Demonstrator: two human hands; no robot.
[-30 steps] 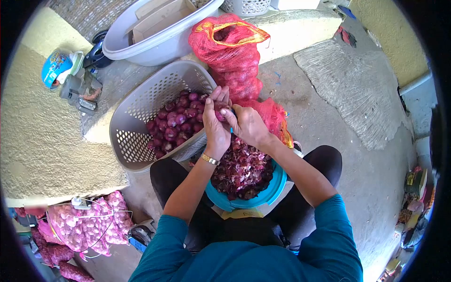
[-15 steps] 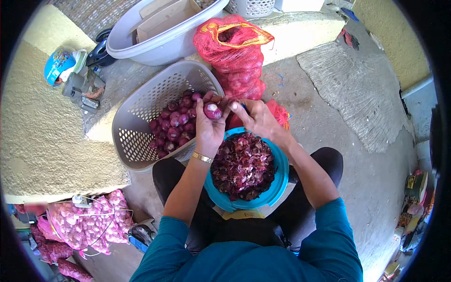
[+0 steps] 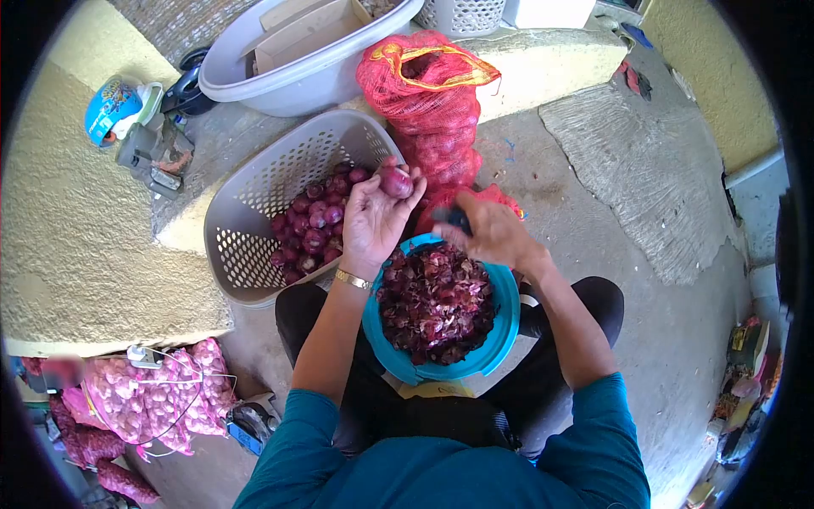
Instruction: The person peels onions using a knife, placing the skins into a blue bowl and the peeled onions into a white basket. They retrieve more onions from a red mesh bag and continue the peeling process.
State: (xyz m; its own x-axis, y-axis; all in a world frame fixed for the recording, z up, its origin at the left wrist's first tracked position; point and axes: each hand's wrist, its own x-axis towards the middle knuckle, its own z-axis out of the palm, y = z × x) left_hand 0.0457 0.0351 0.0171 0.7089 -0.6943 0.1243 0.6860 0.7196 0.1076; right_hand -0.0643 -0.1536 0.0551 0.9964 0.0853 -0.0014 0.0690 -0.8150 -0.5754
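In my left hand (image 3: 379, 225), a red onion (image 3: 396, 181) rests between the fingertips, its skin smooth and shiny. To the right, my right hand (image 3: 496, 233) is closed around a small dark-handled tool (image 3: 459, 220); motion blur hides its working end. Both hands are above the near side of the upright red mesh sack. Below them stands a turquoise tub (image 3: 510, 327) heaped with dry onion skins (image 3: 437, 305). At the left, a grey perforated basket (image 3: 229, 199) tilts towards me with many red onions (image 3: 314, 227) in its lower part.
An open red mesh sack (image 3: 432, 127) of onions stands behind the tub. A large grey basin (image 3: 280, 93) sits on the ledge. Pink net bags of garlic (image 3: 153, 394) lie at the lower left. A flattened woven sack (image 3: 627, 170) covers floor at the right.
My right hand has moved away from the onion, down and to the right, with the tool. My left hand has turned the onion, so its pale end no longer faces up.
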